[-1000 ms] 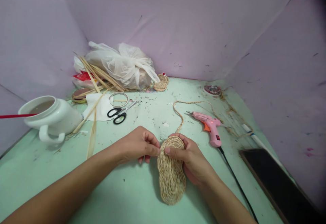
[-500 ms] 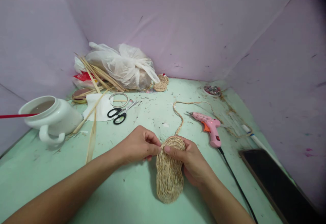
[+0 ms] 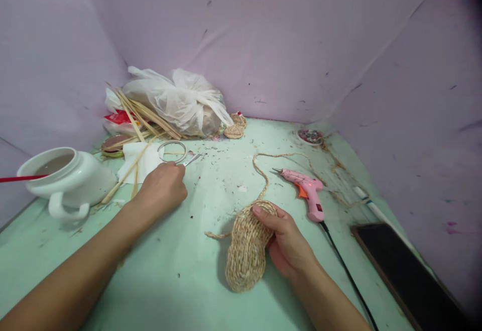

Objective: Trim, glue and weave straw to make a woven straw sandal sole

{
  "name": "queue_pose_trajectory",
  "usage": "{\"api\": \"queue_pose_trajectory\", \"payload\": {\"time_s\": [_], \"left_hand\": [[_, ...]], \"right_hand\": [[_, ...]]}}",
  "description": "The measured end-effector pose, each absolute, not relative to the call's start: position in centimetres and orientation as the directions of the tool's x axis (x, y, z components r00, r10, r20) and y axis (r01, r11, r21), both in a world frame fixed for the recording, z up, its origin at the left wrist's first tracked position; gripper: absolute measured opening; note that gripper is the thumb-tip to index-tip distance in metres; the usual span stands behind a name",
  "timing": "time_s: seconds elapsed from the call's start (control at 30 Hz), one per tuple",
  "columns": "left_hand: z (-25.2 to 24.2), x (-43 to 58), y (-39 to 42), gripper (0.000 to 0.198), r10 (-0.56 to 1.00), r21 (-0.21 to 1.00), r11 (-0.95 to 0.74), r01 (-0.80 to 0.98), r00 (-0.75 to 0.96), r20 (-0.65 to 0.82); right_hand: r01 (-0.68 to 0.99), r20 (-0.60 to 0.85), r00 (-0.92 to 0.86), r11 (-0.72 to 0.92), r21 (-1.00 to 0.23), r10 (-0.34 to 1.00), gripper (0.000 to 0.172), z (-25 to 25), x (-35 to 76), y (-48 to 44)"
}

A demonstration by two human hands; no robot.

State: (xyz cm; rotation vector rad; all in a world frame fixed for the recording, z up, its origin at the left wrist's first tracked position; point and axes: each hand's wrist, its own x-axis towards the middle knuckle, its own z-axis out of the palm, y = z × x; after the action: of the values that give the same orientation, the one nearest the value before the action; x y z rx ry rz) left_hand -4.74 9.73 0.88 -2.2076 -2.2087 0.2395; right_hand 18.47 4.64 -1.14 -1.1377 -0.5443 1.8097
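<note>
My right hand point(image 3: 288, 243) grips a braided straw sole point(image 3: 248, 250) by its upper right edge, thumb on top and fingers beneath. The sole is a flat, figure-eight-like coil of braid. From its top runs a long braided cord point(image 3: 263, 180), and a short loose braid end point(image 3: 216, 235) sticks out to the left. My left hand point(image 3: 164, 185) is closed over the handles of the scissors point(image 3: 193, 160); the handles are hidden beneath it, and only the metal blades show. A pink glue gun point(image 3: 307, 188) lies on its side to the right of the sole.
A tilted white jug point(image 3: 90, 170) stands at left beside white paper point(image 3: 131, 157), a tape ring point(image 3: 160, 151) and dry straw strips point(image 3: 154, 117). Behind are a plastic bag point(image 3: 184, 102) and a small woven piece point(image 3: 235, 127). A phone point(image 3: 399, 265) and bead dish point(image 3: 311, 136) are at right.
My left hand has let go of the sole's edge and moved left to the scissors, covering their handles. The short braid end now shows. My right hand still holds the sole, slightly turned.
</note>
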Motion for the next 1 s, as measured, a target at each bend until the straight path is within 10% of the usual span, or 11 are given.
{"api": "queue_pose_trajectory", "payload": {"time_s": [0.67,1.0], "left_hand": [[2.6,-6.8,10.6,0.031,0.991,-0.056,0.101,0.993,-0.105,-0.079],[4.3,-6.1,9.8,0.041,0.981,0.561,0.184,0.807,-0.191,-0.047]], "right_hand": [[-0.49,-0.474,-0.116,-0.465,-0.737,0.873,0.024,-0.5,18.5,4.6],[-0.551,-0.405,0.027,-0.324,-0.769,0.914,0.032,-0.3,18.7,5.0]]}}
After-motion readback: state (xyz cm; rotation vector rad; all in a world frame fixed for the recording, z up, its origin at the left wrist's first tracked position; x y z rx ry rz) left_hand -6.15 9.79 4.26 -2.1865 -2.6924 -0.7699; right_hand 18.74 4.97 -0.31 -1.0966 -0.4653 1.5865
